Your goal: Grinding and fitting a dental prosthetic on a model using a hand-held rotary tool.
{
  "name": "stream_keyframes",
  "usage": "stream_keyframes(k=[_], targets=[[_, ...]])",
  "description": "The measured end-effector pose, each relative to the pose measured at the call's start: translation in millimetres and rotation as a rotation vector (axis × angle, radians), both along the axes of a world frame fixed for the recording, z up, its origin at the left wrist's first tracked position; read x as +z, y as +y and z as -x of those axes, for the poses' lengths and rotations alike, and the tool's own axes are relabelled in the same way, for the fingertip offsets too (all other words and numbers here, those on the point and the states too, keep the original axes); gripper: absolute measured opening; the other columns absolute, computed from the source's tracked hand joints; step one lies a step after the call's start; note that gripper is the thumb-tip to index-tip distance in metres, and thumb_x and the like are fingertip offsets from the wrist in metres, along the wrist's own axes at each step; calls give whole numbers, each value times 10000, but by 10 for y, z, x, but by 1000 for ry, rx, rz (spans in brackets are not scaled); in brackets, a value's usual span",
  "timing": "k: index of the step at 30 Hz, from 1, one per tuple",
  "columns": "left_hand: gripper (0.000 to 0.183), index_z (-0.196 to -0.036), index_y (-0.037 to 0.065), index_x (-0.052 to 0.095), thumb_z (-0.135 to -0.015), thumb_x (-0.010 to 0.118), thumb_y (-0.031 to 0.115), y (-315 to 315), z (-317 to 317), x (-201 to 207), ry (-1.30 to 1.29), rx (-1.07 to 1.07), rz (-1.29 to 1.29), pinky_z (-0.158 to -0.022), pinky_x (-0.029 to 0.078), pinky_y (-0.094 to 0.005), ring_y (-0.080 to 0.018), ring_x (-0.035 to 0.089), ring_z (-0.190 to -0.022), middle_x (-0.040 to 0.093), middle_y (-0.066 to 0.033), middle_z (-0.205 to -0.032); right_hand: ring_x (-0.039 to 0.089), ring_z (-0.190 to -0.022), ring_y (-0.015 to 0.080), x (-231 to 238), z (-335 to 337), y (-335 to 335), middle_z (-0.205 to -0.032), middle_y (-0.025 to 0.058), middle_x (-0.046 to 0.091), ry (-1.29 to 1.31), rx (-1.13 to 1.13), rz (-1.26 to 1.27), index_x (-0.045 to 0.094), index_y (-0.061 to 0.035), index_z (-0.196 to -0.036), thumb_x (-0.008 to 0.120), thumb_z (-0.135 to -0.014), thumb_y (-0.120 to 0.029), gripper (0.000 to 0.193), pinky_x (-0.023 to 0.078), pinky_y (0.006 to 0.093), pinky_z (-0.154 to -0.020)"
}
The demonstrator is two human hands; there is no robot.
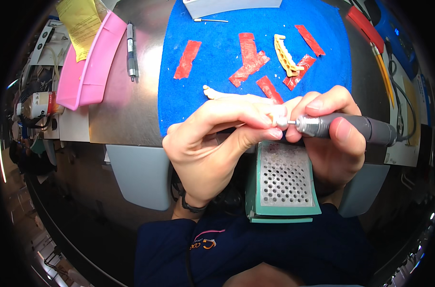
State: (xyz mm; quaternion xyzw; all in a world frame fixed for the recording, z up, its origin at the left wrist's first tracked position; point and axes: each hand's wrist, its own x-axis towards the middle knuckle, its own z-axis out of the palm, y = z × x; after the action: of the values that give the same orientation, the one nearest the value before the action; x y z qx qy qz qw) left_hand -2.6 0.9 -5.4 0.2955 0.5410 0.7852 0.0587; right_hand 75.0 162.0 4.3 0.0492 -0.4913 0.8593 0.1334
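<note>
My left hand pinches a small whitish tooth-like piece between thumb and fingertips; the fingers hide much of it. In my right hand is a dark grey rotary handpiece, held level with its metal nose pointing left. The pale rounded bit on its thin shank sits against or right beside the small piece. Both hands meet just above a green box with a perforated metal plate. Behind my left hand, a cream-coloured dental model piece lies partly hidden on the blue towel.
Several red strips and a yellow lattice-like arch piece lie on the towel. A loose metal bur is by the white box. To the left are a pen and a pink tray. A red-handled tool lies right.
</note>
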Motion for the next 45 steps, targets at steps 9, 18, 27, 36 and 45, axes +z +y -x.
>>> stream_keyframes(k=[9, 18, 27, 36, 45], targets=[[155, -935, -88, 655, -802, 714, -141, 12, 6, 5, 18, -11, -22, -779, 594, -316, -223, 711, -863, 714, -168, -896, 605, -894, 285, -1, 6, -20, -865, 212, 617, 0, -7, 24, 539, 36, -1063, 495, -955, -247, 306, 479, 422, -867], [165, -916, -36, 589, -826, 720, -80, -30, -3, 18, 47, 9, 91, -781, 584, -375, -261, 708, -846, 702, -253, -940, 601, -885, 279, -4, -4, 13, -877, 212, 615, -10, 15, 17, 530, 36, -1072, 491, -954, -235, 299, 474, 420, -868], [168, -925, -31, 589, -827, 709, -98, -16, -12, 22, 28, 6, 66, -823, 562, -377, -260, 695, -898, 703, -249, -959, 607, -909, 293, -7, -7, 35, -880, 207, 619, 3, 43, 35, 531, 29, -1070, 480, -960, -239, 294, 472, 435, -892], [229, -995, -71, 648, -791, 735, -130, 50, -33, 28, 64, 121, 62, -766, 599, -287, -226, 722, -904, 718, -190, -984, 594, -1041, 322, -86, 13, 69, -949, 207, 614, 86, 59, 53, 508, 25, -1168, 473, -994, -295, 367, 446, 461, -992], [197, -955, -30, 584, -827, 698, -126, 52, -35, 24, 57, 99, 80, -853, 561, -344, -242, 698, -921, 687, -268, -1046, 605, -1049, 334, -87, 17, 71, -969, 222, 617, 87, 74, 46, 504, 31, -1177, 483, -992, -287, 369, 448, 473, -1003]])
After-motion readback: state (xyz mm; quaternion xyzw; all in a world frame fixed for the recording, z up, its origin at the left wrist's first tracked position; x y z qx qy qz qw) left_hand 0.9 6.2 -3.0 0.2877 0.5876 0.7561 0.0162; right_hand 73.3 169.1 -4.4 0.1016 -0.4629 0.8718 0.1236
